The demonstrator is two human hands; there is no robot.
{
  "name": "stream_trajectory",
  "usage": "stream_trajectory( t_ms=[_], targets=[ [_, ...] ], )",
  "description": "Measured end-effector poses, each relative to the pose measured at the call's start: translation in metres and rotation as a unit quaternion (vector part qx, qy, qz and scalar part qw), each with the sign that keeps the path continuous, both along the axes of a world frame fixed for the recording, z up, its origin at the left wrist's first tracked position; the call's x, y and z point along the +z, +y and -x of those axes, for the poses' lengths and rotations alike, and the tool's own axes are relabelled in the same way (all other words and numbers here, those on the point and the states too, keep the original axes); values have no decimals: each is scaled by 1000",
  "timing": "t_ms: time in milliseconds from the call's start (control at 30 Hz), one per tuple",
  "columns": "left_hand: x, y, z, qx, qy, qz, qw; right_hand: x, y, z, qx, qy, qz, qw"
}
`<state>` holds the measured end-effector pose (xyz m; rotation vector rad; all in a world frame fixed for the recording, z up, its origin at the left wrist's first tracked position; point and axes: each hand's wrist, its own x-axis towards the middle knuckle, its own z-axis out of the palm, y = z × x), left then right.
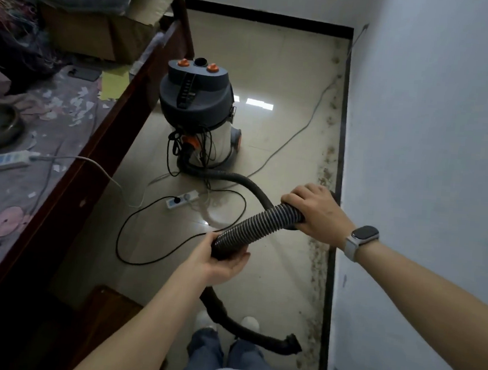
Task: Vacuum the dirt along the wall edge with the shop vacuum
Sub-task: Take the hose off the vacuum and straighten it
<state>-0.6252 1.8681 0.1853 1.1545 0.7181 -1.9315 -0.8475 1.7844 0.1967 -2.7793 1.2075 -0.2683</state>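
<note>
A grey shop vacuum (196, 105) with orange knobs stands on the tiled floor ahead. Its black ribbed hose (259, 219) curves from the canister base toward me. My right hand (316, 211) grips the hose from above, close to the wall. My left hand (225, 260) holds it from underneath, lower down. Below my left hand the hose drops to the floor and ends in a black nozzle (293, 345) lying near the wall edge. Brown dirt (316, 266) runs in a strip along the black skirting (341, 134) of the white wall.
A dark wooden bed frame (109, 133) with cluttered bedding fills the left. A white power strip (182, 199) and a looping black cord (153, 209) lie on the floor between the vacuum and me. A grey cable (296, 133) trails toward the wall. My shoes (249, 324) stand near the nozzle.
</note>
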Motion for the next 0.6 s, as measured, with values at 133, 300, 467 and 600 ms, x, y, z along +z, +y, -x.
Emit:
stream_trajectory(
  t_ms=[133, 300, 467, 600],
  targets=[
    [-5, 1, 3, -208, -44, 3, 977, 5, -6, 2, 26, 15, 34, 999],
    [-13, -2, -9, -579, -272, 68, 765, 8, -6, 2, 75, 33, 70, 994],
    [-7, -30, -4, -539, -351, 210, 737, -9, 8, 0, 146, 20, 104, 984],
    [-5, -42, 22, -459, -219, 286, 812, -19, 12, 4, 138, -18, 155, 978]
  ],
)
